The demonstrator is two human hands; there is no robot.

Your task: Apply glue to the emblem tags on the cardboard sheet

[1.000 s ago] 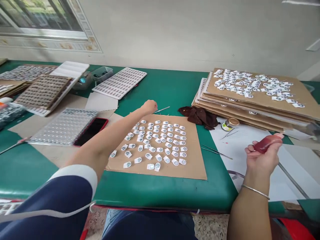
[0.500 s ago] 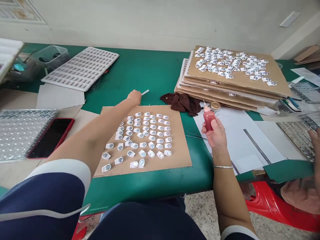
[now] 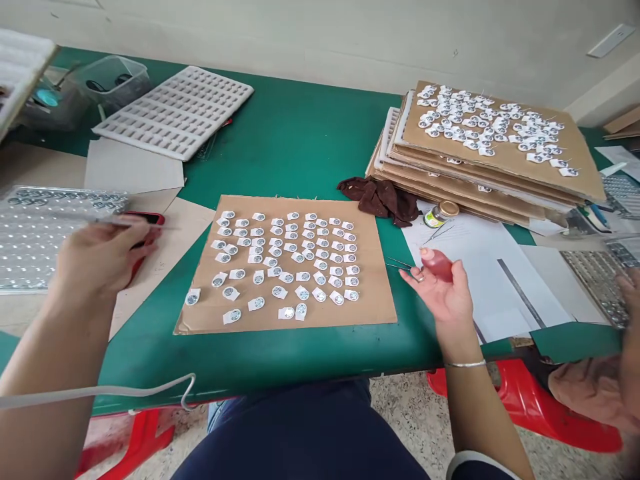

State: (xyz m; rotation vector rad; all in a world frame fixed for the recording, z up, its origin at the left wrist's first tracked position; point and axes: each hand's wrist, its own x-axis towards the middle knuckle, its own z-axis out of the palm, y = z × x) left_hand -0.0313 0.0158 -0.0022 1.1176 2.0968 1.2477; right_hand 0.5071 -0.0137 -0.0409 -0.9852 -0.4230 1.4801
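My left hand (image 3: pixel 103 257), smeared by motion, is at the left above the red-cased phone (image 3: pixel 150 219) and the edge of a clear sheet of small shiny pieces (image 3: pixel 45 247). Its fingers are closed on a thin pale stick (image 3: pixel 167 228), also blurred. My right hand (image 3: pixel 447 293) holds a small red squeeze bottle (image 3: pixel 439 265), tipped sideways between thumb and fingers; some fingers are stretched out. Between the hands lies a brown cardboard sheet (image 3: pixel 300 320) bearing rows of small white tags with round printed discs (image 3: pixel 303 277). Tweezers (image 3: pixel 399 262) lie by my right fingers.
A glass jar (image 3: pixel 440 215) stands behind the bottle on white paper (image 3: pixel 480 267), near a dark brown cloth (image 3: pixel 383 199). Stacked cardboard sheets (image 3: pixel 500 170) carry more tags. A white slotted tray (image 3: pixel 175 110) lies back left. Another person's hand (image 3: pixel 627 293) is at the right edge.
My left hand has swung from beyond the cardboard sheet to the left, over the phone, still with the thin stick. The red bottle has gone from upright to tipped in my right hand.
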